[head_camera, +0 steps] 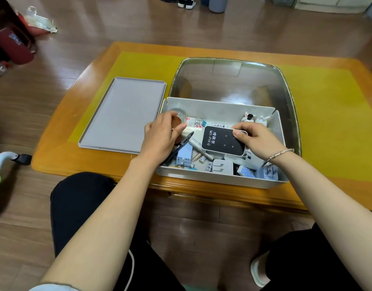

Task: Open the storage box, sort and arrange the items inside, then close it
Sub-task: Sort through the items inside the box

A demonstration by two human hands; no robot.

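A pale grey storage box (217,109) stands open on the table, full of small items. Its clear lid (233,80) is tipped back behind it. My right hand (257,139) grips the far edge of a black and white Wi-Fi device (223,142) lying on top of the pile. My left hand (160,136) is inside the box's left end, fingers curled around a small round tin with a copper-coloured top (177,122). Black pliers (182,143), white plug adapters (222,167), binder clips (199,123) and two rabbit figures (255,118) lie in the box.
A flat grey tray (124,114) lies on the table left of the box. The box sits at the front edge of an orange wooden table (92,162) with a yellow mat (332,114). My knees are below the edge. Bags and shoes lie on the floor beyond.
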